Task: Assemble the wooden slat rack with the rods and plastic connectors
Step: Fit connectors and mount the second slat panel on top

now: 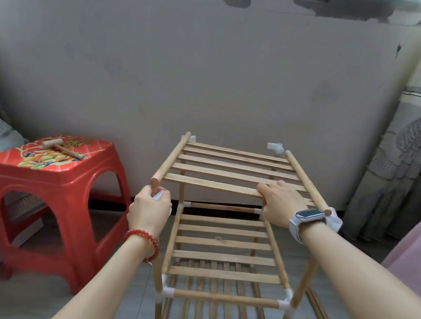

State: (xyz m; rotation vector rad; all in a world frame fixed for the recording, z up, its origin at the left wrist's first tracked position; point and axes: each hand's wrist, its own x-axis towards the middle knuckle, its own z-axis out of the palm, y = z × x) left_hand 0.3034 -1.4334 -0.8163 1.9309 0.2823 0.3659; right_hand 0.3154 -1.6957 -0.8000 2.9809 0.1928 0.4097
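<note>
**Ana:** Grey floor and a scuffed wall behind, and the rack [225, 243] is standing dead centre, two tiers already locked in below. What's hovering on top?

**Ben:** That's the top shelf [231, 172], a slat panel with a rod down each side, and it's sitting tilted, not seated yet. The right hand [282, 204] is curling its fingers over the near slat at about 3 o'clock, I'd say to steady the panel while the other corner gets fitted.

**Ana:** And the left hand [148, 211]?

**Ben:** It's pinching a white connector [158, 196] just under the left rod's near tip [155, 180], at 9 o'clock of the shelf. Looks like it's lining the socket up with that rod end.

**Ana:** Far corners?

**Ben:** Connectors are showing there at 11 [192, 138] and 1 o'clock [275, 148], so the near corners are what's left, I reckon.

**Ana:** Mallet [61, 147] handy?

**Ben:** Lying on the red stool [50, 179] at 9 o'clock, within reach, probably for tapping joints home.
</note>
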